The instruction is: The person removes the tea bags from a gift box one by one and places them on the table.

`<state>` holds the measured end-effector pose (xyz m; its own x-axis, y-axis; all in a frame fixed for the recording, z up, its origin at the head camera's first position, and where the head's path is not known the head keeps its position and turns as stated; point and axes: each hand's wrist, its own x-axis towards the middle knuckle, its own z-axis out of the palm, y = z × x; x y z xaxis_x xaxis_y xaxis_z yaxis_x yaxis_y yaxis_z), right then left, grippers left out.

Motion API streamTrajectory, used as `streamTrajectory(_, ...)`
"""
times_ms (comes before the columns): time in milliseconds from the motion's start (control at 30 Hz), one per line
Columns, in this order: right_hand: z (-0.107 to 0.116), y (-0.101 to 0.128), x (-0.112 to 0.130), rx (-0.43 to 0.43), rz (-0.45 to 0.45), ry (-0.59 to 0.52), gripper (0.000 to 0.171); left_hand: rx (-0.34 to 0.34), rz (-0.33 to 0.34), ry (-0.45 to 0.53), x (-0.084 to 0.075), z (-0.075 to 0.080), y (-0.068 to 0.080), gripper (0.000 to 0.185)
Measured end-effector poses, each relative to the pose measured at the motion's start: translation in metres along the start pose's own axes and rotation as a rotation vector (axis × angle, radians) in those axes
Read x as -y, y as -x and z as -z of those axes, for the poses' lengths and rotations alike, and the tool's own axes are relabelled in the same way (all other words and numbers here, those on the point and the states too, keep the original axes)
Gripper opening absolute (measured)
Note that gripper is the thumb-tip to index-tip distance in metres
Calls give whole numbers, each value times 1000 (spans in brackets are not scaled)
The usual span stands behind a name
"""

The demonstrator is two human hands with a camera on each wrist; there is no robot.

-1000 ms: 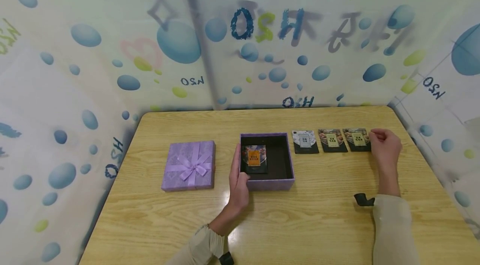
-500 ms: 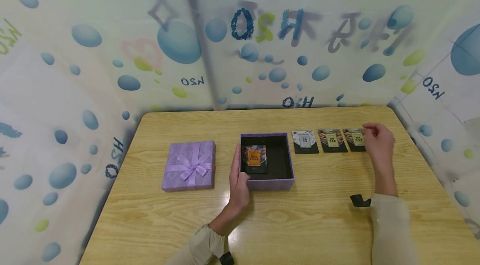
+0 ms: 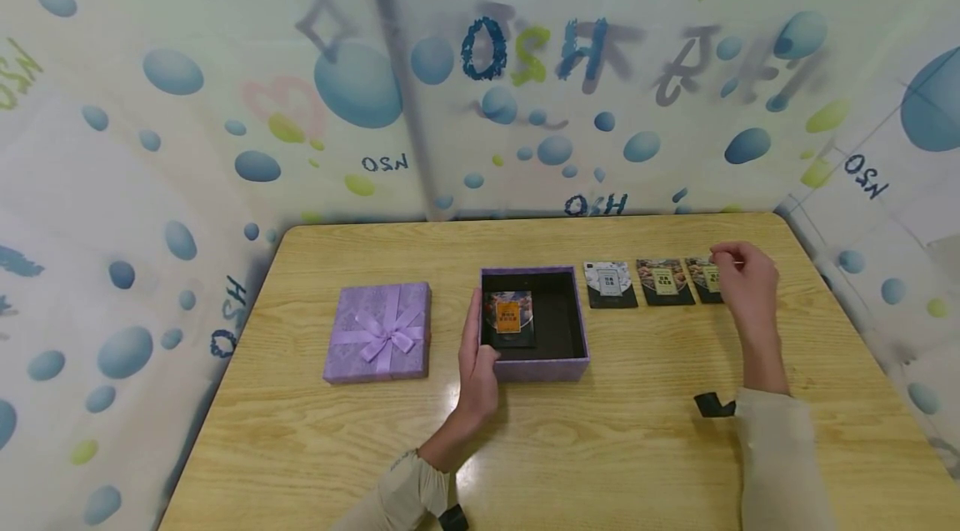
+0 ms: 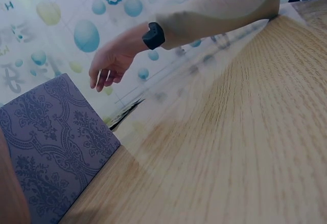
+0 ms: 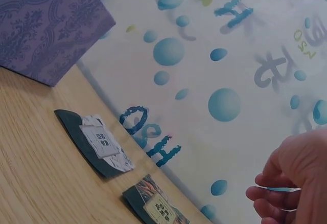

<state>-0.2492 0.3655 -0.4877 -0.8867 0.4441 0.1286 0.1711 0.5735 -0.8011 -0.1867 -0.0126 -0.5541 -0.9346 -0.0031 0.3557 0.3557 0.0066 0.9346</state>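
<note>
My left hand point(image 3: 476, 377) holds the open purple gift box point(image 3: 543, 370) at its front left corner, with fingers along the left wall and the thumb at the front. Inside the box, at the left, lies a dark sachet point(image 3: 509, 318) with an orange label. My right hand point(image 3: 748, 285) hangs in the air over the rightmost sachet point(image 3: 703, 277), hiding part of it. Its fingers are loosely curled and nothing shows between them in the right wrist view. Two more sachets lie in the same row: a middle one point(image 3: 665, 281) with a yellow label and a white-and-black one point(image 3: 611, 284).
The purple lid point(image 3: 378, 331) with a ribbon bow lies left of the box. All stands on a wooden table point(image 3: 622, 448). A printed curtain point(image 3: 570, 122) with blue spots hangs behind the table's far edge.
My right hand has moved left, from the right edge of the rightmost sachet to over it, and covers more of it. The left hand and the box have not moved.
</note>
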Motion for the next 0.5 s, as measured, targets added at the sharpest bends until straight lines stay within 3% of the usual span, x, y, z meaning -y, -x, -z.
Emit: streamTrajectory(500, -15, 12, 21, 112, 171, 22, 38, 2, 4, -12, -2, 0, 1, 89)
